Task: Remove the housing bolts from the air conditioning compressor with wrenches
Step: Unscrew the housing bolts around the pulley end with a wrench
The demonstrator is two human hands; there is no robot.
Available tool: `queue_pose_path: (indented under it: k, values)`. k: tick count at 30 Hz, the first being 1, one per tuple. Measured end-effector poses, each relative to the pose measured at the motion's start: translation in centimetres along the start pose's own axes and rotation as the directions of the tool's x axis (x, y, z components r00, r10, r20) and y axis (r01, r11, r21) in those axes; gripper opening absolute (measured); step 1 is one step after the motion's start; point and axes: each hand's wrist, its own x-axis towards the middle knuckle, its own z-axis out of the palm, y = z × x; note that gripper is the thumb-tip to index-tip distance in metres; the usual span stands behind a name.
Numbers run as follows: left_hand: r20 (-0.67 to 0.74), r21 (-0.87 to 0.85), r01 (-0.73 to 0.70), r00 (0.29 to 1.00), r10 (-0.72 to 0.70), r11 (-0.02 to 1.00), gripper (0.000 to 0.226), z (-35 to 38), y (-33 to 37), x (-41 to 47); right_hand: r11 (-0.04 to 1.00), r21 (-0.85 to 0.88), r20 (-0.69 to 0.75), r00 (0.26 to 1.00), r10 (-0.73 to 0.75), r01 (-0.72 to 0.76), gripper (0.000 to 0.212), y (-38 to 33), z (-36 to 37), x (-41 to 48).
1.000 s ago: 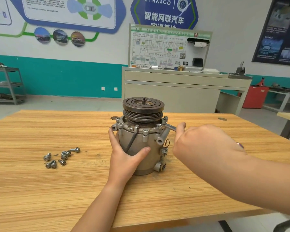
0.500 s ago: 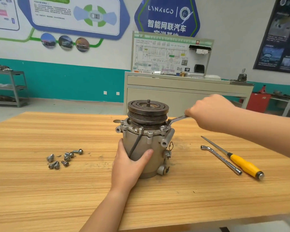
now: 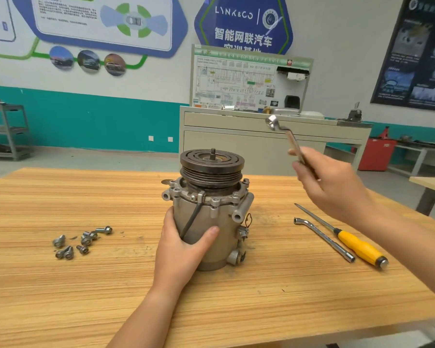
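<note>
Compressor (image 3: 206, 222) stands upright mid-table (image 3: 60, 297), pulley up. Loose bolts (image 3: 81, 243) lie clustered well to its left. Risk: if you seat the ring only partway on the next flange bolt, it slips and rounds the head. If you pull with a slack left grip, the body twists or tips. Your left hand (image 3: 183, 247) wraps the housing, thumb across the front, fingers curled behind. Your right hand (image 3: 329, 187) is raised right of the pulley and pinches the wrench (image 3: 284, 136) shank, ring end up, clear of the compressor.
</note>
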Motion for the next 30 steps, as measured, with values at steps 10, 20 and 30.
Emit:
queue_pose_path:
  k: [10, 20, 30]
  values:
    - [-0.007, -0.005, -0.003, 1.0, 0.003, 1.0, 0.074, 0.1, 0.1, 0.1, 0.968, -0.248, 0.498, 0.853, 0.156, -0.032, 0.036, -4.4, -2.1, -2.6]
    - [-0.015, 0.007, 0.003, 1.0, -0.003, 1.0, 0.084, 0.0, -0.2, 0.1, 0.859, -0.505, 0.519, 0.826, 0.221, 0.087, 0.039, -5.7, -2.9, -0.9]
    - [-0.043, 0.029, 0.014, 0.999, -0.012, 0.999, 0.093, 0.0, -0.5, 0.2, 0.779, -0.524, 0.733, 0.648, 0.206, 0.345, 0.053, -11.8, -2.8, 0.0]
